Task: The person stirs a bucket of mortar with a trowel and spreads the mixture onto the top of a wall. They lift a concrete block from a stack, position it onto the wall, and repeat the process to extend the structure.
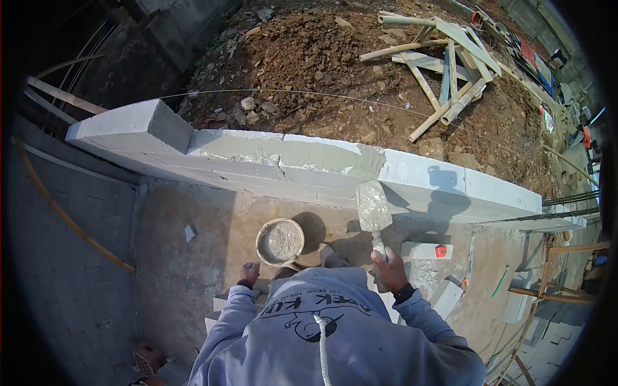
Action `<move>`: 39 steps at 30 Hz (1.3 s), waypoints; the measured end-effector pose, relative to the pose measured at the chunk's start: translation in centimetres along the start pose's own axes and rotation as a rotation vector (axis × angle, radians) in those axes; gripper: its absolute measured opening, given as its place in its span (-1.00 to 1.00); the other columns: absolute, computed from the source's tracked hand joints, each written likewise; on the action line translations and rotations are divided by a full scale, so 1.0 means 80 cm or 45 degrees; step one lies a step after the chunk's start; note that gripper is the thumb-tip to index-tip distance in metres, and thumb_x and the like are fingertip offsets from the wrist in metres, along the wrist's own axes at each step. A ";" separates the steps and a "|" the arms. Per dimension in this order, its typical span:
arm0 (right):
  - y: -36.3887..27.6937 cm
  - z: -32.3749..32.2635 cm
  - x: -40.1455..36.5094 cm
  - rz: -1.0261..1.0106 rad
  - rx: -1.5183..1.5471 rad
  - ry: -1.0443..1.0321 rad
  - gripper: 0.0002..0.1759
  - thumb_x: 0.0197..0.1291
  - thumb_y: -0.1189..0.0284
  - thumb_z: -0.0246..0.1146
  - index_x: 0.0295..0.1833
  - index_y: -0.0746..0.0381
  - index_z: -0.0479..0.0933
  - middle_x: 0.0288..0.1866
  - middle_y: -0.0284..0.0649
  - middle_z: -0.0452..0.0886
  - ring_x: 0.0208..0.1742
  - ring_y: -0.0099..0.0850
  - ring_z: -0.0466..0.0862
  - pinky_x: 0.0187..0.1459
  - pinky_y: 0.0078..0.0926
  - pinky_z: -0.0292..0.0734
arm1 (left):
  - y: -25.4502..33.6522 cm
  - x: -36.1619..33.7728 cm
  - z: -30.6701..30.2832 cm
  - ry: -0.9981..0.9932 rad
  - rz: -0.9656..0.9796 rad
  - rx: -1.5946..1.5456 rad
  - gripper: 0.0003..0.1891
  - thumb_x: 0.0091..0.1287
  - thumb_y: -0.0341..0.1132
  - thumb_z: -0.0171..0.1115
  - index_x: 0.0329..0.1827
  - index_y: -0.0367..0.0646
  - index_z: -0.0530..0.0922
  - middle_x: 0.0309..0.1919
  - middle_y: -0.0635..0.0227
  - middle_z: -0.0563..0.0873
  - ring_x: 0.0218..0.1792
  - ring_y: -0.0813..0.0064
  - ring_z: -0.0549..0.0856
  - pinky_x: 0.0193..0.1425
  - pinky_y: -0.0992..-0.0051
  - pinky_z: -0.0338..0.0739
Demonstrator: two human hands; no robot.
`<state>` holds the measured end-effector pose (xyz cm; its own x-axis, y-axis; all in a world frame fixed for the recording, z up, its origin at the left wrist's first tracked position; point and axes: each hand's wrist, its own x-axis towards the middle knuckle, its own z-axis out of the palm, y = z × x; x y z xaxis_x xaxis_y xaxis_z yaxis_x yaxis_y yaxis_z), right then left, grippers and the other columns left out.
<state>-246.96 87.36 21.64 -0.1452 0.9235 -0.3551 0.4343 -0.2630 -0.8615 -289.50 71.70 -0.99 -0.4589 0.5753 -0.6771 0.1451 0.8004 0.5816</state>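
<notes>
My right hand (389, 271) grips the handle of a mortar trowel (373, 207), its broad blade smeared with grey mortar and pointing toward the wall. Just past the blade tip, a strip of wet mortar (315, 153) coats part of the top of the low white block wall (418, 172). On the left, my left hand (249, 273) hangs with fingers curled, apart from the bucket, and nothing shows in it. A round bucket (260, 248) of grey mortar (283, 241) stands on the floor between me and the wall.
One block (138, 128) sits higher at the wall's left end. A string line (309, 92) runs above the wall. Beyond lie heaped soil (290, 58) and bamboo poles (418, 90). At right, a red tape measure (441, 251) rests on a loose block (415, 251).
</notes>
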 end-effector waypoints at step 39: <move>-0.042 0.247 0.155 -0.218 -1.416 -0.892 -0.53 -0.13 0.24 0.19 -0.13 0.37 0.45 -0.18 0.20 0.58 -0.09 0.11 0.56 -0.03 -0.08 0.44 | -0.048 -0.057 0.061 0.304 -0.315 -0.467 -0.62 0.26 -0.07 0.09 -0.16 -0.23 0.61 -0.33 0.11 0.70 -0.26 0.26 0.67 -0.13 0.37 0.48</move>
<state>-267.81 94.17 12.95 -0.5499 0.4951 -0.6727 0.8080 0.5194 -0.2783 -283.67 66.81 -2.34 -0.6346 0.2871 -0.7175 -0.2909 0.7714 0.5660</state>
